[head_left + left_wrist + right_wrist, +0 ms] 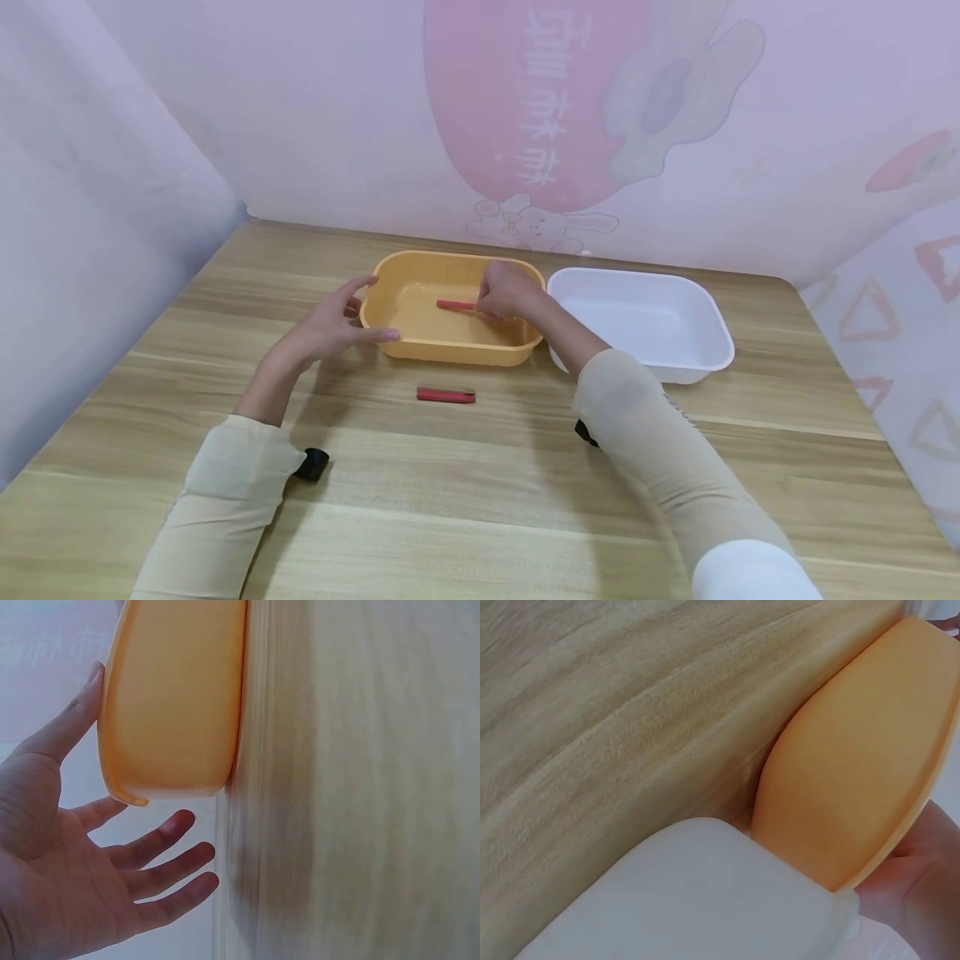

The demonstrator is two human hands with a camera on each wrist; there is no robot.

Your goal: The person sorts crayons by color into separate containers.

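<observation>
An orange tub (450, 350) stands on the wooden table (480, 508). My right hand (504, 290) reaches into it and pinches a red stick (454, 306) just above the tub's floor. My left hand (341, 321) is spread at the tub's left end, thumb along the near rim, fingers straight. In the left wrist view the fingers (169, 859) lie apart beside the orange tub (176, 697). A second red stick (446, 395) lies on the table in front of the tub. The right wrist view shows only the orange tub's wall (855, 772) and part of my palm (922, 892).
A white tub (675, 362) stands right of the orange one, touching it, and also shows in the right wrist view as the white tub (697, 900). Pink printed walls close in behind and on both sides. Bare wood lies toward the near edge.
</observation>
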